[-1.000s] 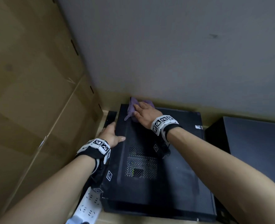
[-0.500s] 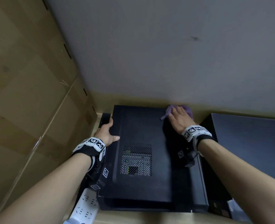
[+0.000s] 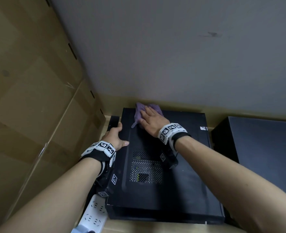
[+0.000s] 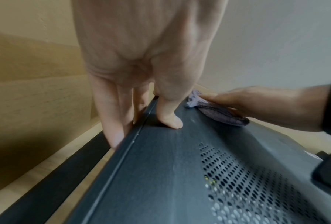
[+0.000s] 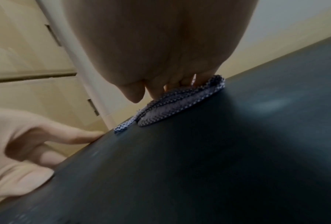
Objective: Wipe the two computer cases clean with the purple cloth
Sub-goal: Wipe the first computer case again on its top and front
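Note:
A black computer case lies flat in the middle of the head view, with a vent mesh on its top panel. The purple cloth sits at the panel's far left corner. My right hand presses flat on it with straight fingers, as the right wrist view shows over the cloth. My left hand grips the case's left edge, thumb on top and fingers down the side. The second black case stands at the right.
Tall cardboard boxes close off the left. A grey wall rises right behind the cases. A white power strip lies at the near left corner of the case. A narrow black piece sits beside the case's far left edge.
My right hand swept the cloth along the far edge to the right corner, then back to the far left corner. My left hand stayed on the left edge.

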`<state>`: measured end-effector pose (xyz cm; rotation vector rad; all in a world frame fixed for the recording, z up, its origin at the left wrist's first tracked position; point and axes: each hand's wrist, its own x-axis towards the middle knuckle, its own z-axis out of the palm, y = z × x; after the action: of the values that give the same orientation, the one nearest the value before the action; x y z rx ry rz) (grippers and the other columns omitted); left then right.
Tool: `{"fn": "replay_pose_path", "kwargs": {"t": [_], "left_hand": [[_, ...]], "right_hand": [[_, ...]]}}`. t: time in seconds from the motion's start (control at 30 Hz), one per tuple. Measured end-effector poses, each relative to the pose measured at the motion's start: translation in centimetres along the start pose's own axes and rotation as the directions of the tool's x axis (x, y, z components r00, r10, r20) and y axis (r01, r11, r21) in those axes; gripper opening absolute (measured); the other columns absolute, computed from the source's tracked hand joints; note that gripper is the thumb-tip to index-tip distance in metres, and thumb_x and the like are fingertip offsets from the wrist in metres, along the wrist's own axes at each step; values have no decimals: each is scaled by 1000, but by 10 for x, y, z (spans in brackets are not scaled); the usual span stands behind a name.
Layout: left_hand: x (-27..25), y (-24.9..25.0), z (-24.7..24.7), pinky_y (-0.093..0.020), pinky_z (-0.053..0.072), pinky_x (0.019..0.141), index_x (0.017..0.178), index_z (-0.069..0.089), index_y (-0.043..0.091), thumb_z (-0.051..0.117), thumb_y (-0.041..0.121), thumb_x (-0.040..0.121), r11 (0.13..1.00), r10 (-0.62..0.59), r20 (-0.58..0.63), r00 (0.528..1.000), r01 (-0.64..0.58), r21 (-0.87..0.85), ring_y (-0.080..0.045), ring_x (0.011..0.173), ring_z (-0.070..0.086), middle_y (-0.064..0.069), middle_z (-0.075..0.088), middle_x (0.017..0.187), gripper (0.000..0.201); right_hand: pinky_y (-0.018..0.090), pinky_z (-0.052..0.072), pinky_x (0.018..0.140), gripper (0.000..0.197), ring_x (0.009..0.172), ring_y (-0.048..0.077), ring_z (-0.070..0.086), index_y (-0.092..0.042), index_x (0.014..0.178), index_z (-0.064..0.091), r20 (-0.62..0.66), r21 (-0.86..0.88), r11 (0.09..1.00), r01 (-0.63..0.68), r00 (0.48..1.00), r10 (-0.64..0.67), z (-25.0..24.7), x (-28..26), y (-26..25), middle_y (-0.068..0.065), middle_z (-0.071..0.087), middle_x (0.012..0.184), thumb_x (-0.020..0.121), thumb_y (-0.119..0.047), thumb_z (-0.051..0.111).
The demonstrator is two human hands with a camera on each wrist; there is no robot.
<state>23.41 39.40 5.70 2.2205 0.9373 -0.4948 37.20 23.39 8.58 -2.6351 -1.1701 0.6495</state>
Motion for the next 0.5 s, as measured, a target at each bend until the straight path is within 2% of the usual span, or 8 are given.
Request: {"fn": "replay_pose_path", "kwargs": {"t": [0.13, 0.23, 0.27, 0.37, 0.5], "left_hand": [[-5, 14, -6, -46, 50, 97, 155, 7, 32, 74, 30, 84, 993, 8, 14, 1000, -9, 120, -32, 130, 48, -6, 35, 154, 97], [-9, 22, -9, -46, 49, 98, 155, 6, 24, 73, 27, 85, 984, 7, 9, 1000, -9, 181, -33, 132, 44, -7, 33, 155, 97], [-9, 22, -9, -46, 49, 99, 156, 6, 23, 73, 27, 85, 982, 6, 9, 1000, -8, 190, -33, 133, 44, -7, 32, 155, 98], [-13, 24, -12, -44, 49, 99, 156, 7, 22, 74, 25, 84, 983, 2, 8, 1000, -3, 186, -32, 131, 46, -7, 34, 154, 98], [-14, 19, -12, -43, 50, 98, 155, 8, 25, 76, 29, 83, 989, 5, 14, 1000, -7, 151, -31, 127, 50, -7, 41, 149, 99]], "right_hand": [[35, 0, 123, 62, 152, 25, 0, -9, 155, 18, -4, 34, 993, -115, 993, 115, -9, -31, 66, 16, 5, 164, 105, -44, 22], [39, 2, 123, 87, 152, 25, -1, -10, 156, 19, -8, 38, 973, -228, 973, 229, -11, -59, 123, 16, 5, 164, 93, -68, 6], [39, 2, 123, 88, 152, 25, -1, -10, 156, 19, -15, 41, 963, -265, 964, 266, -11, -67, 137, 16, 4, 164, 92, -69, 4], [34, -2, 123, 61, 152, 23, -3, -9, 156, 17, -27, 109, 926, -361, 930, 366, -16, -85, 144, 15, 0, 164, 106, -43, 22], [31, -3, 121, 58, 152, 23, -4, -8, 156, 13, -30, 147, 909, -390, 917, 398, -13, -95, 127, 14, -2, 164, 107, -37, 23]]}}
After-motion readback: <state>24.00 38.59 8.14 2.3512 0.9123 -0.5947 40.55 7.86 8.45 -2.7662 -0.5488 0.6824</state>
